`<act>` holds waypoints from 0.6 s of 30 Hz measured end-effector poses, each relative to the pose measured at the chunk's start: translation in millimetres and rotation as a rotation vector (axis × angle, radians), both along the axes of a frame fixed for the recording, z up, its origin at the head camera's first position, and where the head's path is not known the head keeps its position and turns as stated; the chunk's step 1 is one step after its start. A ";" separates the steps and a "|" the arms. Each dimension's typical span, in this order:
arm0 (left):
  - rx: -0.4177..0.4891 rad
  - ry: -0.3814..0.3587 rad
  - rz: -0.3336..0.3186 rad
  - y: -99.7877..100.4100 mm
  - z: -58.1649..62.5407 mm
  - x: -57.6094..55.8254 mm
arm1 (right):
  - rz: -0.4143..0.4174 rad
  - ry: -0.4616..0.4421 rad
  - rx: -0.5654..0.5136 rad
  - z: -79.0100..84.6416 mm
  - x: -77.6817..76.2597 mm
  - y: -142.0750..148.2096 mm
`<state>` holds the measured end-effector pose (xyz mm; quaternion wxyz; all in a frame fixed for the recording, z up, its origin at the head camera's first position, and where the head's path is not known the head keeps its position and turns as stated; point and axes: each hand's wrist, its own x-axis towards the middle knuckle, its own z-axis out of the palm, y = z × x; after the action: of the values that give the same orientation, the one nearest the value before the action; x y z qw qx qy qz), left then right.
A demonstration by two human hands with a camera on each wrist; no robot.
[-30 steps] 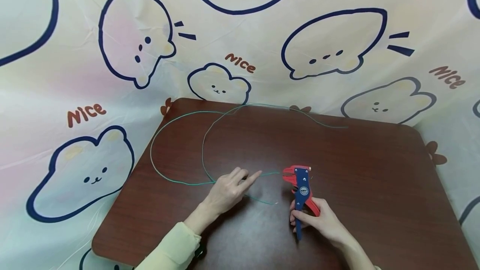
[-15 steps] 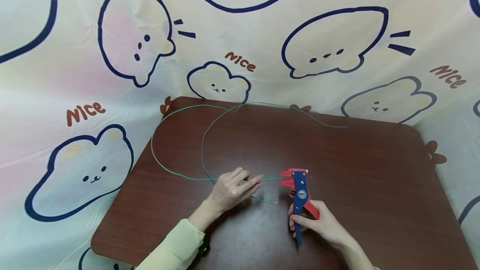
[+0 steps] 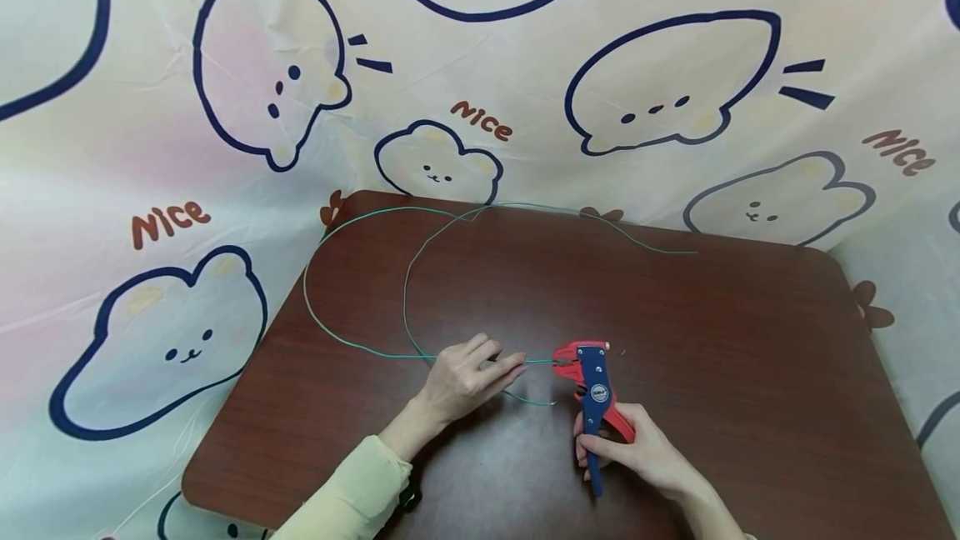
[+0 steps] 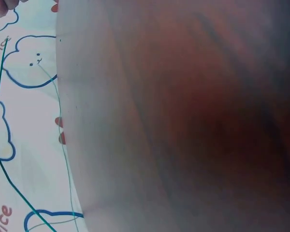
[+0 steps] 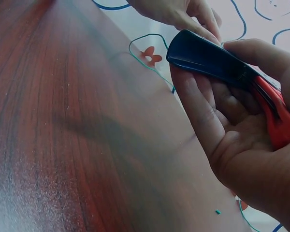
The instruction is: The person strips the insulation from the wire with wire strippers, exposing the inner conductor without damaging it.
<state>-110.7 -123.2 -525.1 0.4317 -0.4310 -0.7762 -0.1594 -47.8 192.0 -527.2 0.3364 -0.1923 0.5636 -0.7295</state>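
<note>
My left hand (image 3: pixel 467 375) pinches a thin green wire (image 3: pixel 367 350) between thumb and fingers, with a short length sticking out to the right. That length reaches the red nose of a wire stripper (image 3: pixel 597 394), which has a blue body. My right hand (image 3: pixel 637 448) grips the stripper by its blue and red handles, fingers curled round them. In the right wrist view the blue handle (image 5: pixel 208 58) lies between thumb and fingers. The wire's other end (image 3: pixel 532 400) emerges below my left hand, with a pale tip. The left wrist view shows mostly blurred tabletop and green wire (image 4: pixel 9 181).
Wide loops of the green wire spread over the back left of the brown table (image 3: pixel 750 373), and one strand (image 3: pixel 637 245) trails along the back edge. A small green scrap (image 5: pixel 218 211) lies on the table. Behind hangs a printed cloth (image 3: pixel 540 65).
The stripper has moved left and slightly toward the person, and the wire's end now meets its nose. My left hand's extended finger has drawn in toward the others; the wire loop has shifted slightly.
</note>
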 end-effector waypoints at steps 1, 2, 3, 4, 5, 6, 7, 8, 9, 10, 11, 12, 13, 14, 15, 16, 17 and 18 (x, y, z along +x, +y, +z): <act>-0.003 -0.005 0.000 0.4 0.1 -0.4 | -0.001 -0.001 0.000 -0.3 -0.3 -0.2; -0.004 -0.012 -0.001 1.0 0.3 -0.9 | -0.002 -0.003 0.002 -0.5 -0.6 -0.3; -0.005 -0.020 -0.002 1.7 0.2 -1.4 | -0.004 -0.004 0.004 -0.7 -0.9 -0.4; -0.005 -0.028 -0.004 2.8 0.5 -2.0 | -0.008 -0.005 0.006 -0.8 -1.1 -0.2; -0.002 -0.034 -0.007 4.0 0.7 -2.7 | -0.012 -0.008 0.008 -0.8 -1.4 -0.1; 0.000 -0.039 -0.010 5.3 0.6 -3.4 | -0.016 -0.012 0.011 -0.7 -1.6 0.1; 0.002 -0.044 -0.012 6.6 0.8 -4.1 | -0.021 -0.015 0.016 -0.6 -1.8 0.2; 0.003 -0.048 -0.014 7.9 0.8 -4.7 | -0.025 -0.016 0.019 -0.6 -2.0 0.4; 0.005 -0.052 -0.016 9.1 0.8 -5.3 | -0.029 -0.016 0.020 -0.6 -2.0 0.5; 0.007 -0.053 -0.018 10.2 0.7 -5.8 | -0.035 -0.017 0.021 -0.6 -2.1 0.6; 0.009 -0.053 -0.020 11.2 0.6 -6.3 | -0.040 -0.015 0.021 -0.7 -2.1 0.6; 0.010 -0.056 -0.020 12.2 0.6 -6.7 | -0.046 -0.010 0.023 -0.9 -2.0 0.6; 0.013 -0.056 -0.021 13.0 0.6 -7.1 | -0.054 -0.003 0.025 -1.2 -1.9 0.6; 0.016 -0.056 -0.022 13.7 0.4 -7.4 | -0.061 0.003 0.026 -1.5 -1.6 0.5; 0.018 -0.057 -0.023 14.3 0.2 -7.6 | -0.070 0.010 0.029 -1.9 -1.4 0.4; 0.020 -0.058 -0.023 15.0 0.0 -7.9 | -0.079 0.015 0.033 -2.2 -1.1 0.2; 0.023 -0.059 -0.023 15.5 -0.2 -8.1 | -0.087 0.020 0.037 -2.6 -0.8 -0.1; 0.024 -0.060 -0.022 16.0 -0.6 -8.2 | -0.094 0.023 0.043 -2.9 -0.4 -0.3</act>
<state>-118.9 -107.1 -525.7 0.4118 -0.4292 -0.7820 -0.1863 -48.2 191.7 -530.1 0.2992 -0.1669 0.5914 -0.7300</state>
